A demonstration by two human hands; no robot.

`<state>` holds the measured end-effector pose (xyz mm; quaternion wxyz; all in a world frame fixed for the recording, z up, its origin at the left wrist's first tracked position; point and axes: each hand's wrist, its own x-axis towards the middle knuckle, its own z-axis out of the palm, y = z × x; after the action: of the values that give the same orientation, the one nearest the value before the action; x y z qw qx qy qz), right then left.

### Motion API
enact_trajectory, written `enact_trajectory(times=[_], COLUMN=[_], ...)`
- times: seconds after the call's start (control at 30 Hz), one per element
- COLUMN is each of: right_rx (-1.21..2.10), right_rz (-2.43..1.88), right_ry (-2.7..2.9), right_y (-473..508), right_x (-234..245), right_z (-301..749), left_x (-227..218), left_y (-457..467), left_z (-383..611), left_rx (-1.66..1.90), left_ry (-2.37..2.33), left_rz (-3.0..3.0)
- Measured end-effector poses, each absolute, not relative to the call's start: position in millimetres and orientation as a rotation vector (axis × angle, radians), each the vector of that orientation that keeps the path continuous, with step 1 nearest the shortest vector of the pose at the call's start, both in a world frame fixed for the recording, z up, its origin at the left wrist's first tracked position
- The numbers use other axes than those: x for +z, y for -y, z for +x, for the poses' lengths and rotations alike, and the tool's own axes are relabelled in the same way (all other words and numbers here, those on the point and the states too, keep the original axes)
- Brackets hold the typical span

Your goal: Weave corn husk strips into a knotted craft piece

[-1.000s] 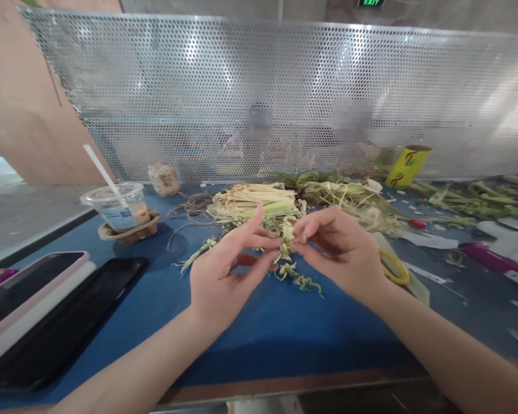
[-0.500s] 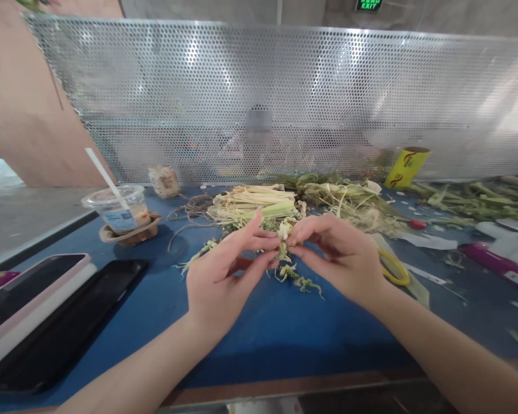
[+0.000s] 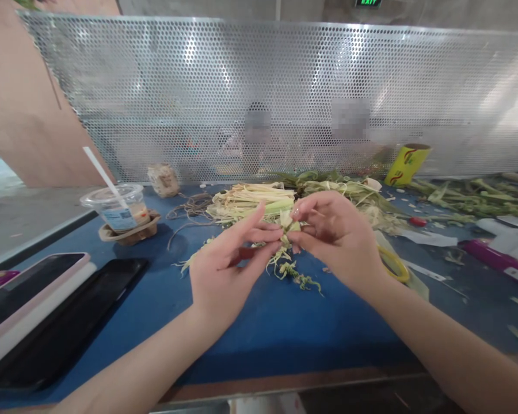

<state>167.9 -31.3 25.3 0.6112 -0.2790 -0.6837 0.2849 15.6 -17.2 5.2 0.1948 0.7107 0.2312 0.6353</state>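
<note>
Left hand point(image 3: 218, 267) pinches leaf point(image 3: 286, 219), right hand point(image 3: 343, 241) grips it too; sprig point(image 3: 303, 280) nearer on blue table point(image 3: 267, 336), stalk bundle point(image 3: 248, 201) beyond.

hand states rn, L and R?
Left hand: closed, pinching a pale green plant piece.
Right hand: closed, thumb and fingers on the same piece.

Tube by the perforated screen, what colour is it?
The tube is yellow with red markings, best seen in head view.
</note>
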Motion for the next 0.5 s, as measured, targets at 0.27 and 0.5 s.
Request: enact_trajectory(times=[0.27, 0.5], right_rx=[0.883, 0.873], right_rz=[-0.656, -0.61], right_ry=[1.48, 1.318], right_y=[16, 15], right_x=[41, 36], right_z=[167, 151], left_x=[17, 22], left_y=[9, 3], left_z=[15, 14], left_rx=[1.878, 1.795], left_ry=[-0.643, -0.571], left_rz=[1.97, 1.687])
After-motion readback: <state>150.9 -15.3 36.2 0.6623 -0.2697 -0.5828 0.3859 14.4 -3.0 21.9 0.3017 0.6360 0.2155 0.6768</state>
